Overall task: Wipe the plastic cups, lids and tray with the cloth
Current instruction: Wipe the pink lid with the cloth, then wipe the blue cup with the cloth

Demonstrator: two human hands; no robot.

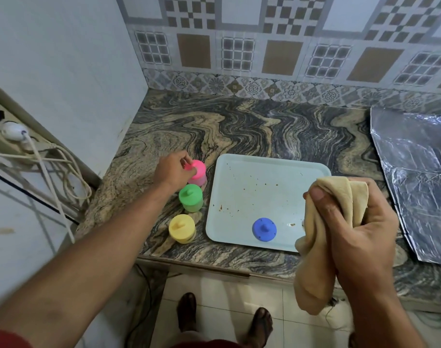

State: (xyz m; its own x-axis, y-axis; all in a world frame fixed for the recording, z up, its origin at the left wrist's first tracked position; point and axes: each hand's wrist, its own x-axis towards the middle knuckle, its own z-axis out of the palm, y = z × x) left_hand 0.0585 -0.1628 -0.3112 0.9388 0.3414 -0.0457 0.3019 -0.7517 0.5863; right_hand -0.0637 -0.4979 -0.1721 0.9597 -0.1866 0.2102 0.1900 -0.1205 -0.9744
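Three lidded plastic cups stand in a row on the counter left of the tray: a pink cup (198, 174) farthest, a green cup (190, 197) in the middle and a yellow cup (182, 228) nearest. My left hand (173, 171) pinches the knob of the pink cup's lid. The pale blue tray (254, 194) lies flat, speckled with brown crumbs. A blue lid (264, 229) sits on its near edge. My right hand (350, 232) grips a bunched tan cloth (322, 237) above the tray's right corner.
A crinkled silver foil sheet (415, 177) covers the counter at the right. The marbled counter (264, 126) ends at tiled walls behind and a white wall on the left. White cables (51, 167) hang from a socket at far left. My sandalled feet show below the counter edge.
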